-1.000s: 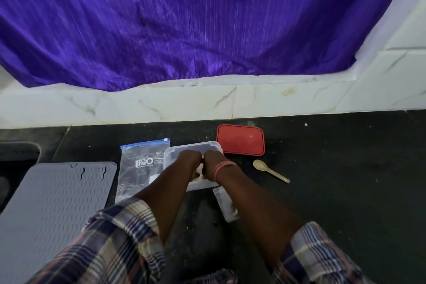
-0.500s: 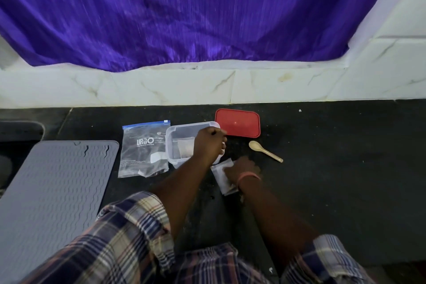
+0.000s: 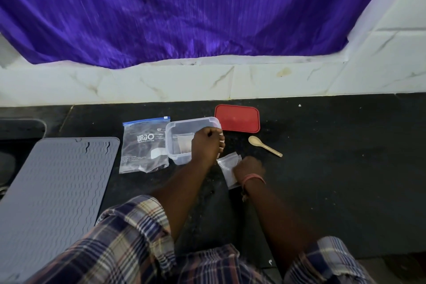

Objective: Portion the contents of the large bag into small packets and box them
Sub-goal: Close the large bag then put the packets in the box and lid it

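Over the box's (image 3: pixel 175 129) near right corner my left hand (image 3: pixel 207 145) sits with fingers curled; whether it pinches anything or only steadies the rim I cannot tell. Just beside it, lower right, my right hand (image 3: pixel 249 167) presses on a small stack of clear packets (image 3: pixel 227 165) lying flat on the dark counter (image 3: pixel 334 180), fingers bent over their near edge, gripping them as far as I can see. To do this step well, I judge I should peel off one packet only, keep the others pinned, and lift it by a corner so the thin film doesn't drag its neighbours along; the left hand should hold the box still so it doesn't slide.

Inside the box one packet (image 3: pixel 185 144) already lies against the floor, pale and hazy through the plastic. The big bag (image 3: pixel 144 145) lies flat just left of the box, touching it, blue zip strip at the far edge, white lettering on clear film, looking nearly spent. Behind the box rests the red lid (image 3: pixel 237 118), off and apart; the spoon (image 3: pixel 264 145) lies to the right, untouched. A grey mat (image 3: pixel 57 191) lies far left
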Available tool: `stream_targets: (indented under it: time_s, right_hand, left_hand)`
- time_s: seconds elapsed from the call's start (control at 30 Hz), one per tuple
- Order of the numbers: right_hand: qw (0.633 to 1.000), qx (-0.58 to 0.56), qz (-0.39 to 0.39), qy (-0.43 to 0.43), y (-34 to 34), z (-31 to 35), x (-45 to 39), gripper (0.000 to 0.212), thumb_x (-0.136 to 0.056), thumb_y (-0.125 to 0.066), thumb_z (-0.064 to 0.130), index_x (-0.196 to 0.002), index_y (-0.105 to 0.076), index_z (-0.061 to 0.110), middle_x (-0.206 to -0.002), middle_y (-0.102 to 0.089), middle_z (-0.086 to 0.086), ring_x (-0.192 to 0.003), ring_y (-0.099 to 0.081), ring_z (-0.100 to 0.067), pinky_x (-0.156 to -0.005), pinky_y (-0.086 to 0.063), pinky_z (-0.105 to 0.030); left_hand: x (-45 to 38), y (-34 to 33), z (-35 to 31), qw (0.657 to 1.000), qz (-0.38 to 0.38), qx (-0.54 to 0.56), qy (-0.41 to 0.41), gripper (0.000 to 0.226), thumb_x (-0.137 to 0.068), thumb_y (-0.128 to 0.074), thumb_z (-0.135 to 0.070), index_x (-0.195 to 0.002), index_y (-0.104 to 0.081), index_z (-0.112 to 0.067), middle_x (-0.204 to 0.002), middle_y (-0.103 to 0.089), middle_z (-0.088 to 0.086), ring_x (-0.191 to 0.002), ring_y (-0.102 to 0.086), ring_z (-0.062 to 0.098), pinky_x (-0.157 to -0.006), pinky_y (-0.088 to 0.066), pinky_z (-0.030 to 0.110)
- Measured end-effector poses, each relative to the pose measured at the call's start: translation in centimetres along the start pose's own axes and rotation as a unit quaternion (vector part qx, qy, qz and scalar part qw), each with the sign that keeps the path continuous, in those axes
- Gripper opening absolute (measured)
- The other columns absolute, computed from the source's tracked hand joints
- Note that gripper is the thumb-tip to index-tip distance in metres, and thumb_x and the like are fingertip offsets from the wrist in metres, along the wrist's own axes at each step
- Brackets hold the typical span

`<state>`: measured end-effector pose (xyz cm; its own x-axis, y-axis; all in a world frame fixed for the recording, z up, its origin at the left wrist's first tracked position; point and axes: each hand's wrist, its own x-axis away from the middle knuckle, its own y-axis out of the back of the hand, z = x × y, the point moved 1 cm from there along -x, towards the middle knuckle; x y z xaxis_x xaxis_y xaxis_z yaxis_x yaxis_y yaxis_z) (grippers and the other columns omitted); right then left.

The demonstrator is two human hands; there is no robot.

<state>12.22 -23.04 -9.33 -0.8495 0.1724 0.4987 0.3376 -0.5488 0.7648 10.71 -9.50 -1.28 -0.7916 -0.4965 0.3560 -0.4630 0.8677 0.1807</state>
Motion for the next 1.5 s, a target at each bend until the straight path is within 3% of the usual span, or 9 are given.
stream_targets:
  time_s: [0.13,0.27,0.47,0.67,0.93,1.03,1.27,1.4,1.5]
  right_hand:
    - [0.966,-0.257,-0.034,-0.005,3.2,1.6,0.7,0.007,-0.079,-0.064,0.019,-0.082,-0.068,0.015,-0.085,-0.071,-0.009,-0.085,-0.068,-0.03,-0.085,-0.058,-0.046]
    - [0.897,-0.434,-0.056,0.054,7.1,5.2,2.0,0.017,-0.081,-0.067,0.006,-0.09,-0.062,0.02,-0.09,-0.071,-0.006,-0.083,-0.069,-0.023,-0.076,-0.059,-0.039]
    - [0.953,-0.277,0.07,0.098,3.4,11.5,2.2,0.026,-0.083,-0.074,0.012,-0.109,-0.067,0.013,-0.099,-0.073,-0.008,-0.082,-0.073,-0.022,-0.071,-0.063,-0.035]
    - [0.98,-0.066,-0.024,0.189,1.4,13.3,2.2,0.039,-0.09,-0.067,0.019,-0.128,-0.061,0.018,-0.116,-0.071,-0.006,-0.107,-0.068,-0.025,-0.095,-0.055,-0.038]
    - [0.949,0.208,0.108,0.212,1.6,15.4,1.6,0.035,-0.102,-0.05,0.015,-0.134,-0.056,0.002,-0.14,-0.056,-0.017,-0.131,-0.052,-0.031,-0.107,-0.041,-0.038]
    - [0.961,0.168,0.061,0.209,2.5,15.6,1.3,0.032,-0.101,-0.052,0.012,-0.132,-0.058,0.004,-0.136,-0.059,-0.017,-0.126,-0.056,-0.031,-0.104,-0.045,-0.038]
    - [0.964,-0.097,-0.133,0.209,4.0,11.5,1.4,0.02,-0.099,-0.052,0.019,-0.099,-0.067,0.006,-0.092,-0.069,-0.011,-0.087,-0.066,-0.026,-0.069,-0.047,-0.029]
    - [0.973,-0.109,-0.152,0.136,2.5,6.5,0.6,0.023,-0.098,-0.05,0.023,-0.096,-0.065,0.006,-0.097,-0.07,-0.014,-0.093,-0.067,-0.031,-0.078,-0.054,-0.038]
    - [0.995,0.003,-0.084,0.057,0.5,3.5,1.1,0.036,-0.093,-0.057,0.033,-0.118,-0.059,0.007,-0.121,-0.063,-0.017,-0.112,-0.061,-0.033,-0.092,-0.05,-0.041]
  left_hand:
    - [-0.9,0.8,-0.4,0.997,-0.05,0.056,-0.008,0.021,-0.094,-0.056,-0.02,-0.096,-0.075,-0.012,-0.085,-0.076,0.007,-0.07,-0.07,0.019,-0.07,-0.061,0.033]
    - [-2.4,2.2,-0.4,0.994,-0.086,0.07,0.016,0.022,-0.095,-0.053,-0.01,-0.109,-0.071,-0.007,-0.1,-0.074,0.013,-0.085,-0.066,0.025,-0.089,-0.057,0.045]
    - [-4.7,2.8,0.2,0.99,-0.053,0.081,0.106,0.024,-0.099,-0.061,-0.035,-0.089,-0.07,-0.015,-0.095,-0.073,0.011,-0.088,-0.072,0.03,-0.087,-0.06,0.044]
    - [-5.6,3.7,-1.2,0.967,-0.057,-0.204,0.139,0.043,-0.101,-0.053,-0.041,-0.132,-0.063,-0.012,-0.129,-0.068,0.007,-0.12,-0.063,0.023,-0.106,-0.047,0.034]
    - [-7.6,2.3,-0.3,0.899,0.065,-0.419,0.113,0.053,-0.099,-0.062,-0.031,-0.148,-0.046,-0.02,-0.151,-0.049,0.007,-0.14,-0.043,0.028,-0.117,-0.034,0.042]
    - [-8.4,2.3,-1.4,0.923,0.021,-0.337,0.186,0.049,-0.097,-0.064,-0.024,-0.144,-0.051,-0.014,-0.143,-0.056,0.009,-0.132,-0.053,0.026,-0.111,-0.042,0.038]
    - [-6.6,3.5,-3.1,0.917,-0.035,-0.394,0.057,0.048,-0.099,-0.059,-0.014,-0.145,-0.048,-0.004,-0.141,-0.057,0.01,-0.131,-0.055,0.024,-0.107,-0.045,0.029]
    - [-6.0,3.0,-1.5,0.87,0.004,-0.49,0.052,0.035,-0.101,-0.054,-0.011,-0.134,-0.058,0.0,-0.13,-0.064,0.015,-0.121,-0.061,0.028,-0.098,-0.053,0.03]
    - [-4.6,3.2,-1.8,0.922,-0.039,-0.386,0.009,0.034,-0.098,-0.061,-0.016,-0.13,-0.063,-0.003,-0.131,-0.065,0.014,-0.12,-0.063,0.027,-0.09,-0.052,0.026]
